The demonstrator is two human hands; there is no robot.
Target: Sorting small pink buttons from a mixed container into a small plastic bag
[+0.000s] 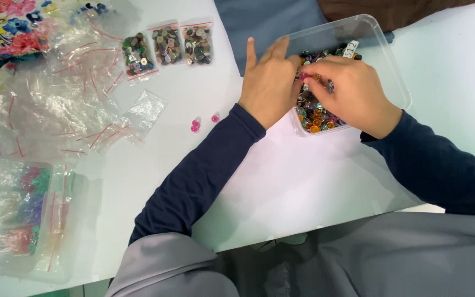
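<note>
We see a white table (281,187). Our sleeves (193,181) are dark blue, & our lap cloth (369,258) is grey. The tub (383,49) is see-through, w/ buttons (314,118) in orange, purple, green & black. Three small bags (167,45) hold mixed buttons, mostly brown, grey & green, w/ red strips on top. The empty bags (72,82) are clear w/ red lines. Three little pink buttons (200,123) sit on the white. Top left, a cloth (6,25) has pink, blue & yellow flowers. Bottom left, a clear box (26,220) shows purple, green, blue & orange stuff. Up top, blue cloth (259,22) & brown cloth (386,11).
</note>
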